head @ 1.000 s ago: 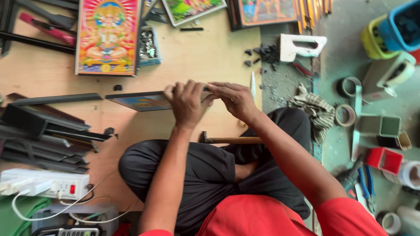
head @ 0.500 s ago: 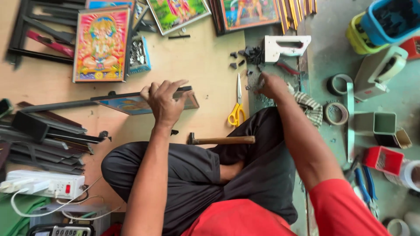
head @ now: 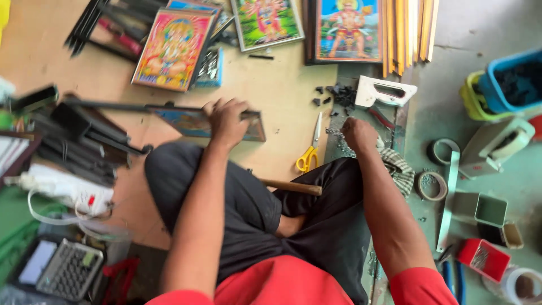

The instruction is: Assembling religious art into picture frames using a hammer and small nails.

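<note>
I sit cross-legged on a wooden board. My left hand point(head: 227, 121) grips the top edge of a small framed picture point(head: 192, 121) that stands tilted on the board in front of my knee. My right hand point(head: 358, 135) is off to the right, fingers curled down over a pile of small dark bits point(head: 339, 138) beside the yellow-handled scissors point(head: 310, 152). Whether it holds anything is hidden. A wooden hammer handle point(head: 291, 187) lies across my lap.
Colourful framed prints point(head: 172, 49) lie ahead, with black frame strips point(head: 84, 135) at left. A white staple gun point(head: 385, 92), tape rolls point(head: 432, 186), small boxes point(head: 490, 210) and tubs point(head: 511, 82) sit at right. A power strip point(head: 62, 189) and calculator point(head: 69, 274) lie at lower left.
My right hand left the framed picture and moved right to the pile of small bits by the scissors. My left hand stayed on the frame.
</note>
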